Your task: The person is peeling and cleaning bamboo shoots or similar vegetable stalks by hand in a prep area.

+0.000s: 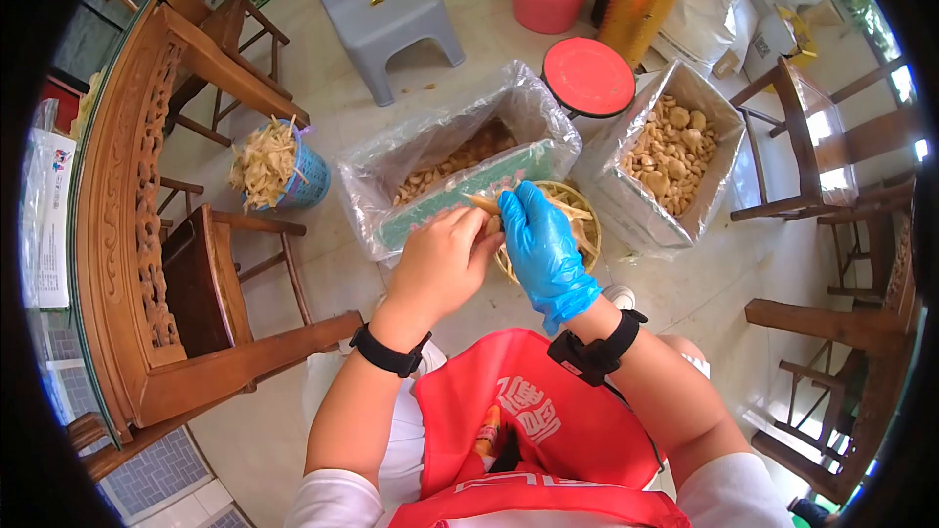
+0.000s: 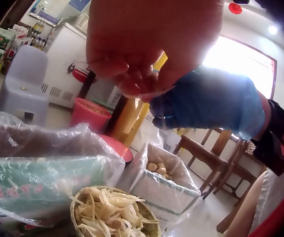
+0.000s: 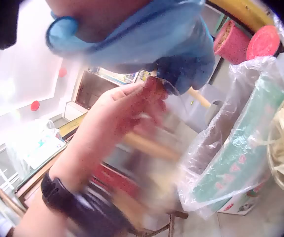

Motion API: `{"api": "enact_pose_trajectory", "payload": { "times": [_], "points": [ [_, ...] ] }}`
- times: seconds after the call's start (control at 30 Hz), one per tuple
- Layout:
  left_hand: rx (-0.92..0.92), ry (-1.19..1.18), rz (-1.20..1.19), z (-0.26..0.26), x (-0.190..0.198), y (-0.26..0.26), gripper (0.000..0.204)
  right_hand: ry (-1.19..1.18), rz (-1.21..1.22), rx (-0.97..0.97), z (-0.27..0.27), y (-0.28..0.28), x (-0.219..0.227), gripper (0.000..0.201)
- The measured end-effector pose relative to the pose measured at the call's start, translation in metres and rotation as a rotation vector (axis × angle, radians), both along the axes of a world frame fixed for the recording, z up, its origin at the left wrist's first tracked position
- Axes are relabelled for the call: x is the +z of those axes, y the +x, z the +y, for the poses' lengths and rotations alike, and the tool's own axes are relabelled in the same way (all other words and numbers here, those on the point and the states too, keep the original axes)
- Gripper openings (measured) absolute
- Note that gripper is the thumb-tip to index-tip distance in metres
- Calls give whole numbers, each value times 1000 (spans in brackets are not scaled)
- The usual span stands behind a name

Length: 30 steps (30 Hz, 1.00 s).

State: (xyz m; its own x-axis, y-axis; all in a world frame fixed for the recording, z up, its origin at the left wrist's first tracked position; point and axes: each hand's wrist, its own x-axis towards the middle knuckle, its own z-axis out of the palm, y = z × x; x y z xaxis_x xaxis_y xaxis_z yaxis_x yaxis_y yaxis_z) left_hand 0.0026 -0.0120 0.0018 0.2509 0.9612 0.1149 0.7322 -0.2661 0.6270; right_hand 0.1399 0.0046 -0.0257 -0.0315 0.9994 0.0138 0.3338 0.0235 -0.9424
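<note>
My bare left hand (image 1: 442,259) and my blue-gloved right hand (image 1: 543,254) meet in front of me, fingers curled together. Between them they pinch a pale tan, stalk-like piece (image 1: 483,203); the fingers cover much of it, and I cannot tell its kind. Close below the hands stands a round woven basket (image 2: 154,228) with pale, shredded strips (image 2: 107,210) heaped in it. Just beyond is a plastic-lined box (image 1: 367,191) with a green side, with tan pieces (image 1: 445,171) at its bottom. To the right, another lined box (image 1: 636,215) holds round tan pieces (image 1: 675,142).
A blue bin (image 1: 311,181) piled with pale strips stands left, beside a carved wooden table (image 1: 127,264). A grey plastic chair (image 1: 377,10), a red-topped stool (image 1: 589,76) and a pink bucket (image 1: 548,2) are farther back. Wooden chairs (image 1: 807,152) line the right.
</note>
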Motion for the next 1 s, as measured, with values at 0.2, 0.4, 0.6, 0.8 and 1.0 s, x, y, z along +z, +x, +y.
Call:
{"api": "enact_pose_trajectory", "payload": {
  "times": [0.2, 0.4, 0.6, 0.8, 1.0],
  "points": [
    [-42, 82, 33, -2, -2, -2, 15, -13, -83, 33, -1, 0, -3, 27],
    [-61, 72, 73, -2, -1, -3, 13, -131, 181, 26, 5, -2, -4, 31],
    [-66, 99, 154, -1, 0, -8, 9, -546, 521, -46, 10, 1, 9, 29],
    [248, -288, 381, 0, -21, -44, 14, -370, 579, -148, 17, 34, 29, 28],
    [474, 102, 178, 37, -38, -66, 38, -371, 528, -81, 11, 27, 15, 28]
  ]
}}
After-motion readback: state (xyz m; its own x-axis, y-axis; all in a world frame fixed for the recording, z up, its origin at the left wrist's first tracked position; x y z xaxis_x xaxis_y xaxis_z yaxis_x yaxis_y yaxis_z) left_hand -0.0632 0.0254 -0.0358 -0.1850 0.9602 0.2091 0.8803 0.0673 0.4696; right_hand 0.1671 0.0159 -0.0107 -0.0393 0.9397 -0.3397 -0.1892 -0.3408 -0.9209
